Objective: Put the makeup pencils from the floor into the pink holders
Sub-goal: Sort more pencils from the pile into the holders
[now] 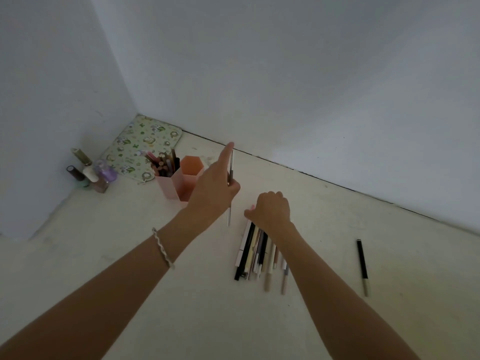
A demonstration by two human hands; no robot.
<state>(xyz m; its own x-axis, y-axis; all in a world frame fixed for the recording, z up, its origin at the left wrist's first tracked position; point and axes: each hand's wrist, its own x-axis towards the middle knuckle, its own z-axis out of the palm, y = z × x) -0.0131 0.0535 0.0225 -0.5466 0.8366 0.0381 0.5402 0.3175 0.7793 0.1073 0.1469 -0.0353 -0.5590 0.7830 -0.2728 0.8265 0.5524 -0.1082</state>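
Two pink hexagonal holders stand on the floor: a pale one filled with several pencils and a darker one beside it that looks empty. My left hand hovers just right of them, gripping a thin grey-and-white makeup pencil upright, index finger stretched out. My right hand rests, fingers curled, on the top end of a pile of makeup pencils lying on the floor; what it grips is hidden. A single black pencil lies apart to the right.
A green patterned pad lies in the wall corner. Several small bottles stand to the left of the holders. Pale walls close off the back and left; the floor is off-white.
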